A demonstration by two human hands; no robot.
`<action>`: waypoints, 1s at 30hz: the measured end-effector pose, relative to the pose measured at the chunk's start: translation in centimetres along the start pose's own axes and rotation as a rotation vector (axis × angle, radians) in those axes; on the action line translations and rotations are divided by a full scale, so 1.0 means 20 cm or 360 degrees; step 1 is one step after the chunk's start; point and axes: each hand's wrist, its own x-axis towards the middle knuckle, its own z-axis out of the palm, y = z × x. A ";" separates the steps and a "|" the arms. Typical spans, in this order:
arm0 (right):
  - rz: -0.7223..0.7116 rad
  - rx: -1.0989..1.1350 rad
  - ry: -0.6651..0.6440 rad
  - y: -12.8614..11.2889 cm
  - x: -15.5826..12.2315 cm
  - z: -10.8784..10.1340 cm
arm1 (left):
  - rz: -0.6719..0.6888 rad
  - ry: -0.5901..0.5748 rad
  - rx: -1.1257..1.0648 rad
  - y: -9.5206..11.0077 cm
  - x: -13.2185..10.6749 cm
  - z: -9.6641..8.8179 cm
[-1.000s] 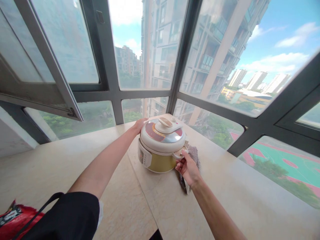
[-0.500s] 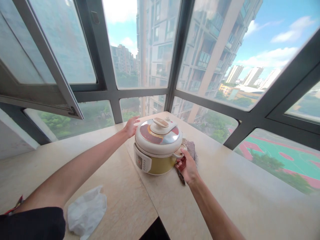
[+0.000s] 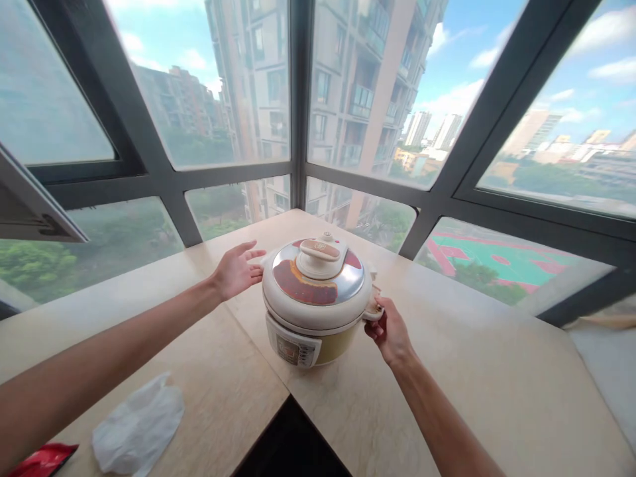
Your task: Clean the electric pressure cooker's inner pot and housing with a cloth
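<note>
A cream and olive-yellow electric pressure cooker point(image 3: 316, 317) stands upright on the pale stone sill, its reflective lid closed and its control panel facing the front left. My right hand point(image 3: 390, 329) has its fingers curled around the cooker's right side handle. On the other side, my left hand point(image 3: 239, 270) is open, fingers stretched toward the cooker's rim. Its fingertips come very close to the left edge; whether they touch it I cannot tell. The cooker's left handle is hidden.
A crumpled white plastic bag point(image 3: 139, 425) lies at the front left, with a red packet point(image 3: 44, 460) beside it. A black panel point(image 3: 293, 444) is at the front edge. Grey-framed windows point(image 3: 299, 106) meet in the corner behind. White material point(image 3: 609, 361) lies at the far right.
The cooker now looks nearer, with its control panel turned more toward me. My left hand has come away from its far left side. The cloth and dark object beside it no longer show. My view has shifted right.
</note>
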 end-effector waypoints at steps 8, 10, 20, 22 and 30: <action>-0.0180 0.0042 0.0327 -0.13 -0.14 -0.32 | -0.0128 -0.0201 -0.0074 -0.18 -0.04 0.30; -0.0217 0.0066 0.0408 -0.16 -0.18 -0.40 | -0.0143 -0.0271 -0.0103 -0.23 -0.03 0.37; -0.0427 0.0038 0.0653 -0.14 -0.35 -0.58 | -0.0014 -0.0289 -0.0141 -0.42 0.03 0.66; -0.0419 0.0029 0.0653 -0.14 -0.36 -0.59 | 0.0004 -0.0227 -0.0116 -0.44 0.01 0.70; -0.0408 0.0031 0.0761 -0.15 -0.35 -0.59 | -0.0033 -0.0149 0.0072 -0.51 -0.12 0.69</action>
